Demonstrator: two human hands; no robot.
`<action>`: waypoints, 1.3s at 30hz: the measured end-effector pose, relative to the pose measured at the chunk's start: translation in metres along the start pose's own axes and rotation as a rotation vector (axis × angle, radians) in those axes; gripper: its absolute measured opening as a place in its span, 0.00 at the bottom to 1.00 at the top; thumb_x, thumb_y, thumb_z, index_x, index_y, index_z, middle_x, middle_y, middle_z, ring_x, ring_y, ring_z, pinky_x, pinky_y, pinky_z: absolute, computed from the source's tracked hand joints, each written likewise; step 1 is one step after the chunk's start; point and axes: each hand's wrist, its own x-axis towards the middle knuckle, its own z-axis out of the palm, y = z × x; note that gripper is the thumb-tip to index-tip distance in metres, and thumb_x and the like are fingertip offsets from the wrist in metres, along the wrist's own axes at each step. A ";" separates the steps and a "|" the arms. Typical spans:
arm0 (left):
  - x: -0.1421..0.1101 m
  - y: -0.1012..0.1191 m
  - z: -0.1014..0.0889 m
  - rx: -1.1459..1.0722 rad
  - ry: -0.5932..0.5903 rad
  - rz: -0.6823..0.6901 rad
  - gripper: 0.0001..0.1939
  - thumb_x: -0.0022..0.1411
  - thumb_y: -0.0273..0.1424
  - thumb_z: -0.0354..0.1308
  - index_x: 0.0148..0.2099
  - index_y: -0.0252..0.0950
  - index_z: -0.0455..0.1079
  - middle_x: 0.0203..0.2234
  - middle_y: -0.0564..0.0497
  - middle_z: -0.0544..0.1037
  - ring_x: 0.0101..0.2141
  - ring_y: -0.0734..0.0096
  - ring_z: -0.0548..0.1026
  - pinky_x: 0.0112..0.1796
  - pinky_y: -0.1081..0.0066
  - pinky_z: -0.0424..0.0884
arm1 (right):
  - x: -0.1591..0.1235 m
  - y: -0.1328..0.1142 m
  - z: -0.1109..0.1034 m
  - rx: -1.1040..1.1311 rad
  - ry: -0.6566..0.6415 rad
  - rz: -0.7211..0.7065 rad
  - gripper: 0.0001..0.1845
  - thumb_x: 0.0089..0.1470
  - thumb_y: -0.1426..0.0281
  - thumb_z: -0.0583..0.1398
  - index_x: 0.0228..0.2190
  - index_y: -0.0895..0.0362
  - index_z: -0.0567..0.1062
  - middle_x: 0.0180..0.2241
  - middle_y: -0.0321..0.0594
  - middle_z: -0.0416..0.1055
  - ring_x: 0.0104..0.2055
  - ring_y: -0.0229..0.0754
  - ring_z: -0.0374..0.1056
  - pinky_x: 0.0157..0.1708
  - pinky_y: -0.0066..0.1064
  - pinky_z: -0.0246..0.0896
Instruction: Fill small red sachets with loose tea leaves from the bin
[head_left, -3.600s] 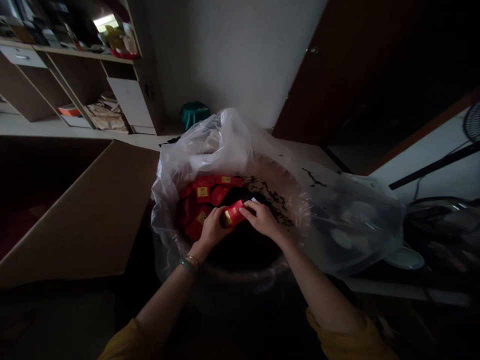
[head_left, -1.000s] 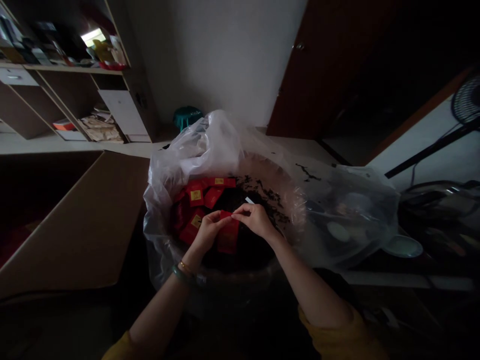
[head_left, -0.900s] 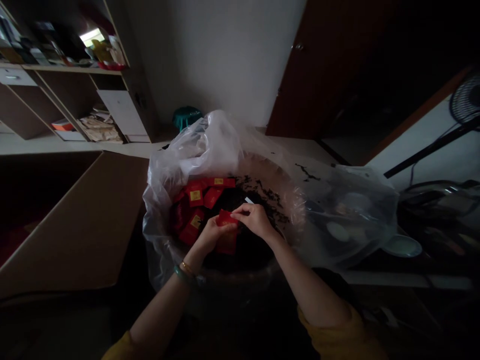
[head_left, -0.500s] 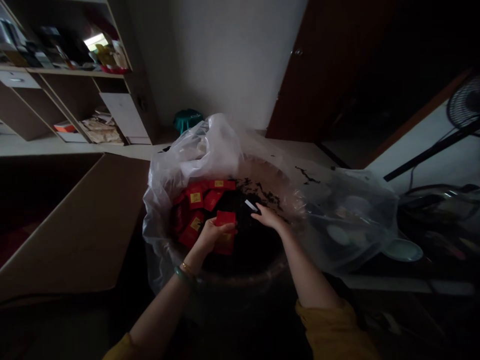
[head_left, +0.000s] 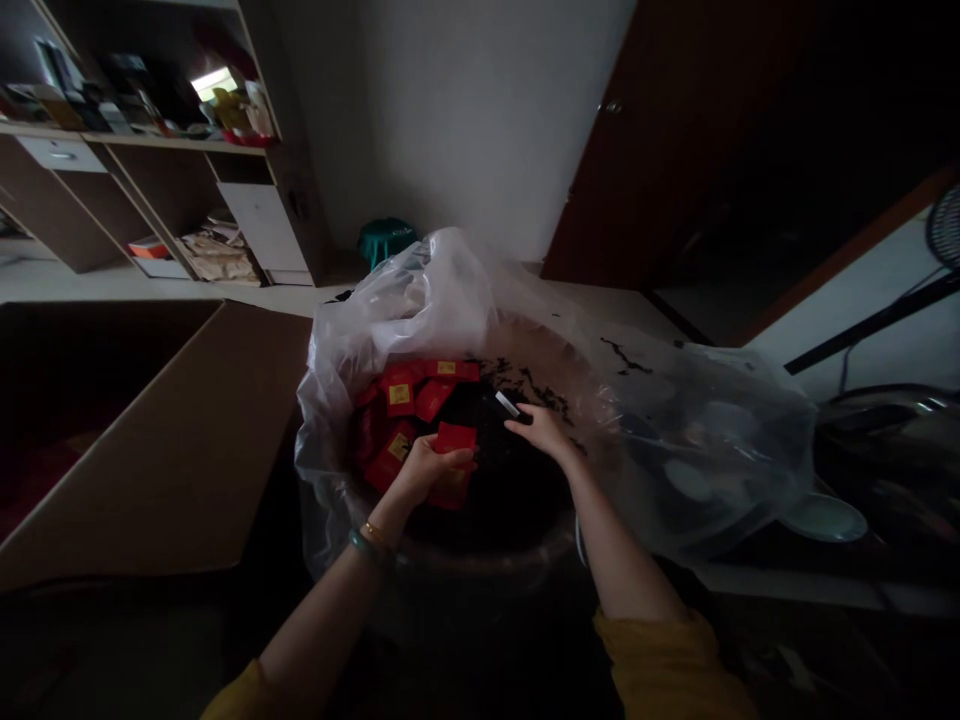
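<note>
My left hand [head_left: 422, 468] grips a small red packet [head_left: 454, 438], held upright over a dark heap of loose leaves [head_left: 495, 480] in a round basin lined with clear plastic [head_left: 420, 300]. My right hand [head_left: 541, 428] reaches further back into the leaves, fingers curled at a small white-edged scoop [head_left: 508, 403]; I cannot see whether it has hold of it. Several more red packets with gold labels [head_left: 401, 392] lie heaped at the basin's far left side.
A large open cardboard box [head_left: 150, 440] stands at the left. Behind it are wooden shelves [head_left: 150, 170] with papers and a green stool [head_left: 384, 238]. More clear plastic [head_left: 712, 450] covers dishes at the right, near a white plate [head_left: 825, 518].
My right hand let go of the packet's top and moved back and right to the scoop in the leaves. My left hand kept the packet, now held upright.
</note>
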 end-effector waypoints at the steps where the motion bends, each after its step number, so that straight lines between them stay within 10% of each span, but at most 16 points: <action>1: 0.000 0.001 -0.001 -0.003 0.002 0.000 0.26 0.25 0.36 0.75 0.30 0.28 0.74 0.24 0.47 0.79 0.23 0.68 0.75 0.26 0.72 0.70 | -0.003 -0.006 -0.006 0.061 -0.006 -0.029 0.25 0.51 0.66 0.61 0.51 0.61 0.72 0.44 0.44 0.75 0.46 0.47 0.72 0.47 0.37 0.66; 12: -0.002 -0.004 0.002 0.115 -0.108 -0.025 0.21 0.31 0.37 0.74 0.26 0.27 0.73 0.19 0.48 0.76 0.18 0.74 0.70 0.22 0.75 0.64 | -0.056 -0.080 -0.019 0.098 -0.176 -0.312 0.18 0.49 0.68 0.63 0.44 0.56 0.77 0.45 0.42 0.75 0.48 0.47 0.71 0.51 0.37 0.65; 39: -0.002 -0.007 0.001 0.079 -0.072 -0.028 0.23 0.31 0.36 0.74 0.29 0.28 0.72 0.20 0.48 0.76 0.19 0.72 0.72 0.23 0.74 0.67 | -0.055 -0.080 -0.007 0.059 -0.111 -0.281 0.17 0.49 0.69 0.63 0.44 0.52 0.77 0.45 0.41 0.75 0.49 0.47 0.71 0.50 0.37 0.66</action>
